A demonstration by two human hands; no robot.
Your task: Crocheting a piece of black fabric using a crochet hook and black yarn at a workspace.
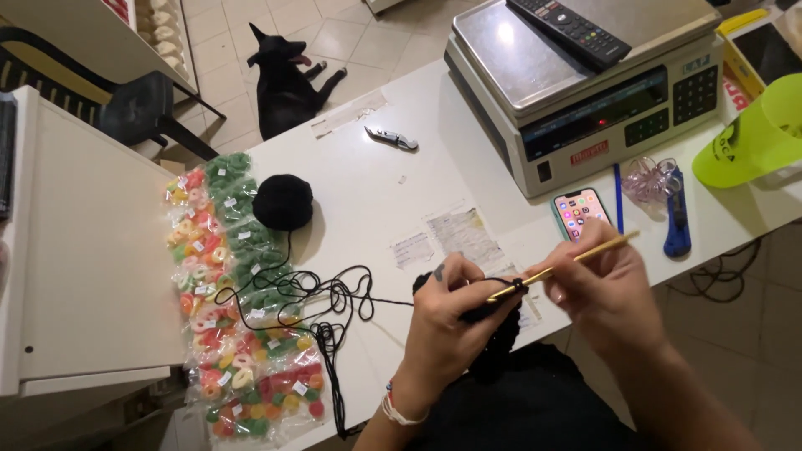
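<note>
My left hand (451, 321) grips a black crocheted piece (494, 338) at the table's front edge. My right hand (603, 288) holds a thin wooden crochet hook (568, 263), whose tip sits in a loop of the black piece. Black yarn (334, 292) trails in loose tangles leftward across the white table (393, 179) to a black yarn ball (283, 201).
Bags of coloured ring candies (238, 292) lie along the table's left edge. A weighing scale (585, 92) with a remote control (572, 29) stands at the back. A phone (580, 210), blue cutter (677, 219), green cup (756, 138) and folding knife (391, 138) lie around. A black dog (284, 79) lies on the floor.
</note>
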